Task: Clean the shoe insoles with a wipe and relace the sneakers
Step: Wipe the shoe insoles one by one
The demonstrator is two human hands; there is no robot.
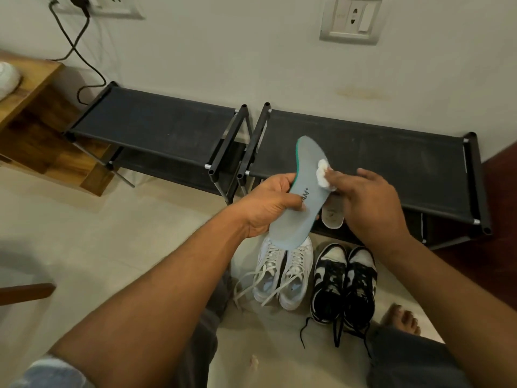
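At the far left stands one wooden cabinet (33, 121), and one black cable (81, 51) hangs down the wall above it. Two black shoe racks sit side by side against the wall: the left rack (156, 124) and the right rack (377, 163).

Your left grip (268, 204) is clenched round the heel half of one grey insole (306, 169), thumb on its top face. You hold it in the air, toe pointing away from you, above the near edge of the right rack. It has a green edge.

Your right grip (372, 203) pinches one wadded white wipe (323, 175) at the fingertips and presses it against the insole's right side, about midway along.

A second insole (331, 215), pale, lies below your right grip at the foot of the right rack, partly hidden.

On the floor nearer you stand four sneakers, toes toward the rack. Two are white sneakers (295, 275), with loose laces trailing left. Just beside them on the right are two black-and-white sneakers (359, 278), black laces trailing toward you.

One bare foot (401, 317) rests at the lower right.
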